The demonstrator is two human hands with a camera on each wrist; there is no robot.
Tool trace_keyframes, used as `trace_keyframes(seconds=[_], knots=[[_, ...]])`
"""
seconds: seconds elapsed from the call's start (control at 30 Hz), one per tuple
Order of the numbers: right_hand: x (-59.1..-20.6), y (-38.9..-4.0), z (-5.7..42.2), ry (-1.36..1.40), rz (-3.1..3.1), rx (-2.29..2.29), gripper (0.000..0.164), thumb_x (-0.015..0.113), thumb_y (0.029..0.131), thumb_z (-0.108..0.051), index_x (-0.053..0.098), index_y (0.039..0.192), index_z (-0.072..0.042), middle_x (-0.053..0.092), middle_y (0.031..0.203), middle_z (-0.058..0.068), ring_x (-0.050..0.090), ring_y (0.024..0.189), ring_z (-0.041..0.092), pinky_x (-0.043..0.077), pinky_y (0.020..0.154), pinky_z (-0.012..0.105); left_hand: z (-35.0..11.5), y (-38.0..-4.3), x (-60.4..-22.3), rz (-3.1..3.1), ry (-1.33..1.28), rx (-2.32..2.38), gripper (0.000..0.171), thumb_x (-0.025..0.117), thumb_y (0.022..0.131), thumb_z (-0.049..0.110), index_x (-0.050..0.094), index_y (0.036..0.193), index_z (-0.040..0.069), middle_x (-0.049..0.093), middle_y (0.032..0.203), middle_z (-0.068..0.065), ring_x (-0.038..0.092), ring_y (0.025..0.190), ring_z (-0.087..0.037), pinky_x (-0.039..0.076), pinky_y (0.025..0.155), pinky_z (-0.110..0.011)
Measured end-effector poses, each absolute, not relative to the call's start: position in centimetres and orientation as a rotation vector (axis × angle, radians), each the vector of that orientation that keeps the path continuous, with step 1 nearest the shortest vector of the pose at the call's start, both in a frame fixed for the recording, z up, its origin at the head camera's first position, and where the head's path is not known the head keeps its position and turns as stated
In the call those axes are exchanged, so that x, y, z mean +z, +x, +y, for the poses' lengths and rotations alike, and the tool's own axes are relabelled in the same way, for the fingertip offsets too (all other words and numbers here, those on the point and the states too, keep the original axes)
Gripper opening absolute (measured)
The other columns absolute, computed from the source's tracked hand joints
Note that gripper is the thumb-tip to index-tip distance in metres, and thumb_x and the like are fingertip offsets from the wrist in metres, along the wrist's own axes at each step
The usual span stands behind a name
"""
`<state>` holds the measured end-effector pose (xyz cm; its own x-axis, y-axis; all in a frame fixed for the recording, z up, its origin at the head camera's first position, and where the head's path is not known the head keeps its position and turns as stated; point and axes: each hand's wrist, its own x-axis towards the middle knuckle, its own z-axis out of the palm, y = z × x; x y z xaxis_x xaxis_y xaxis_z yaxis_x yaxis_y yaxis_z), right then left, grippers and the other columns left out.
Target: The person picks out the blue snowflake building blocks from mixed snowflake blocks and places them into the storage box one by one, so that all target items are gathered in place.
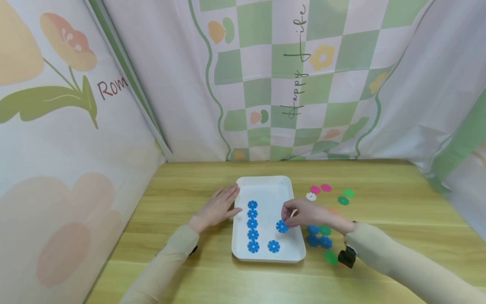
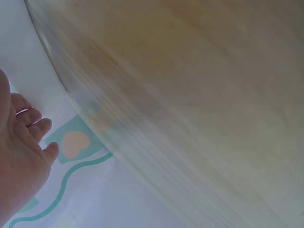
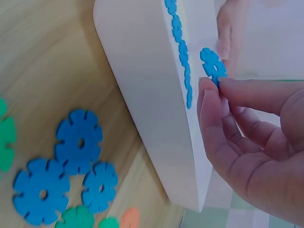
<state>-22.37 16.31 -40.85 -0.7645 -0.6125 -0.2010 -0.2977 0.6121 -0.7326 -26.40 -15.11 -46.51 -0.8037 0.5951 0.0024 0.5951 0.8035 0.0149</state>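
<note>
My right hand (image 1: 301,212) pinches a blue snowflake disc (image 1: 282,226) between thumb and fingertips, over the right side of a white tray (image 1: 265,182). The right wrist view shows the same pinched disc (image 3: 213,65), notched at its rim and with a hole in the middle. Inside the tray, several blue discs (image 1: 252,223) form a straight column on the left. Another single blue disc (image 1: 274,246) lies near the tray's front. My left hand (image 1: 220,205) rests at the tray's left rim, fingers straight and thumb spread over the edge.
Right of the tray, loose blue discs (image 1: 313,240) lie beside green ones (image 1: 330,257). Farther back are pink discs (image 1: 315,189), a white disc (image 1: 311,196) and green discs (image 1: 343,200). The wooden table (image 1: 182,181) meets a printed curtain (image 1: 258,63) at the back.
</note>
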Motion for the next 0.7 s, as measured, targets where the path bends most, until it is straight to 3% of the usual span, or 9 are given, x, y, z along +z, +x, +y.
trace_keyframes(seconds=[0.2,0.7], knots=[[-41.5,-22.6,14.7,-0.692,2.456,-0.879,0.009,0.07,0.09,-0.008,0.064,0.084,-0.011,0.067,0.084,-0.002,0.062,0.077,0.011,0.055,0.067,0.022,-15.2,-26.5,-46.7,2.97,0.969,0.016,0.076,0.034,0.103,0.058,0.02,0.158,0.007,0.017,0.167,-0.008,0.02,0.155,-0.023,0.02,0.127,-0.046],[-43.0,-22.3,12.8,-0.778,2.513,-0.788,0.01,0.07,0.085,-0.001,0.064,0.082,-0.008,0.065,0.078,-0.003,0.056,0.071,0.005,0.051,0.064,0.016,-15.2,-26.3,-46.7,2.981,0.979,0.054,0.076,0.036,0.103,0.056,0.021,0.158,0.006,0.02,0.166,-0.01,0.023,0.154,-0.024,0.021,0.127,-0.048]])
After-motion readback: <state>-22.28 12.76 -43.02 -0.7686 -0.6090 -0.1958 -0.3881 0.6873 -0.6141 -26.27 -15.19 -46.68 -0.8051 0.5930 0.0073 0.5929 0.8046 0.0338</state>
